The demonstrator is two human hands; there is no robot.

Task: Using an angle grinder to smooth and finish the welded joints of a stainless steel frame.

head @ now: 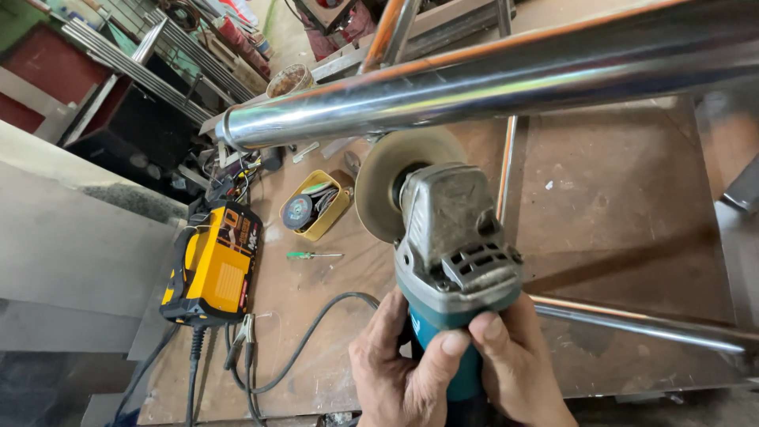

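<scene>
Both hands, left hand (399, 368) and right hand (518, 365), clench an angle grinder (451, 245), its disc (387, 178) just beneath a steel tube (490, 83) crossing overhead.

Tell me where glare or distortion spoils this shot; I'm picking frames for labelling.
Head view: bright streak glare runs along the steel pipe; wide-angle bending curves the edges; the angle grinder in both hands, left hand, right hand, is sharp; bottom-left corner sits in shadow.

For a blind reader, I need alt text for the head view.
Both hands, left hand and right hand, hold a teal-bodied angle grinder, its worn disc at a shiny steel tube. A yellow welding machine sits on the brown floor below.
</scene>
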